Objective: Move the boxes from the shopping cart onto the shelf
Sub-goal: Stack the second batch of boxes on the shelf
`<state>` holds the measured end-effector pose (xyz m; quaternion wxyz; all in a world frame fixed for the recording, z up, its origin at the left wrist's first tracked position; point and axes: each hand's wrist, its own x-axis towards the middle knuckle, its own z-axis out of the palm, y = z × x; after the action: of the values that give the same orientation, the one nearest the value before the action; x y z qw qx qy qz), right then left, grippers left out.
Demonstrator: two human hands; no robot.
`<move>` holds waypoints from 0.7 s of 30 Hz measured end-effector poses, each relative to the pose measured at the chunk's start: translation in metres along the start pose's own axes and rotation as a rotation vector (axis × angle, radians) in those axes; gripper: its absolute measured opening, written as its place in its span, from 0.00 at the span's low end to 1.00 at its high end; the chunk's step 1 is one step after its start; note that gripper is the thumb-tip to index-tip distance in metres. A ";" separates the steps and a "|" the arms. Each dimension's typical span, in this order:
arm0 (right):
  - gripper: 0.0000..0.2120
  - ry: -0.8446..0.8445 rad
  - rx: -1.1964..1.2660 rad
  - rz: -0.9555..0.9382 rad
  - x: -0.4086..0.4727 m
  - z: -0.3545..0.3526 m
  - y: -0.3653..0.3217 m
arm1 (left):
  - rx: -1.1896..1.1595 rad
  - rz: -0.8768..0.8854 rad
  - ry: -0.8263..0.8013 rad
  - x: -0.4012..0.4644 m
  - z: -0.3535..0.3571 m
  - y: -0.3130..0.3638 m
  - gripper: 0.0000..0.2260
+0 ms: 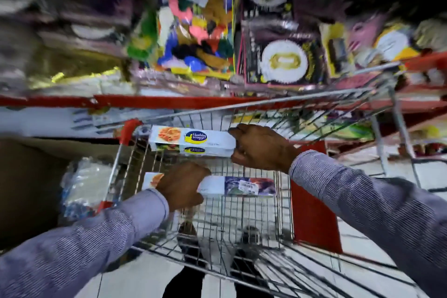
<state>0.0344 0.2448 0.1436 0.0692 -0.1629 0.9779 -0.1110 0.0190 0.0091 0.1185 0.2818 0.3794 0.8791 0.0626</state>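
Observation:
A wire shopping cart (285,203) with red trim fills the middle of the view. My right hand (260,147) grips the right end of a long white box (191,141) with a blue and yellow logo, held up near the cart's far rim. My left hand (182,185) is closed on a second long white box (242,185), lower down inside the cart. A red-edged shelf (169,101) runs across just beyond the cart. The picture is blurred by motion.
Packs of coloured party goods (193,31) and black packs with white plates (284,60) crowd the shelf top. A clear plastic bundle (84,186) lies left of the cart. White floor tiles and my shoes (251,234) show below the basket.

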 end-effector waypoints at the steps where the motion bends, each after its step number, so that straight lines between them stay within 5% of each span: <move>1: 0.24 0.028 -0.025 -0.031 0.005 -0.028 -0.004 | 0.024 0.010 0.081 -0.011 -0.029 0.007 0.25; 7: 0.22 0.214 -0.212 -0.129 0.013 -0.176 -0.027 | 0.128 -0.004 0.354 -0.067 -0.164 0.038 0.28; 21: 0.14 0.279 -0.273 -0.002 0.012 -0.393 -0.032 | 0.173 0.015 0.561 -0.096 -0.379 0.094 0.27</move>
<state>-0.0346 0.2876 0.5297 -0.0899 -0.1547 0.9839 0.0011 -0.0741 0.0473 0.5082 -0.0063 0.3763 0.9219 0.0919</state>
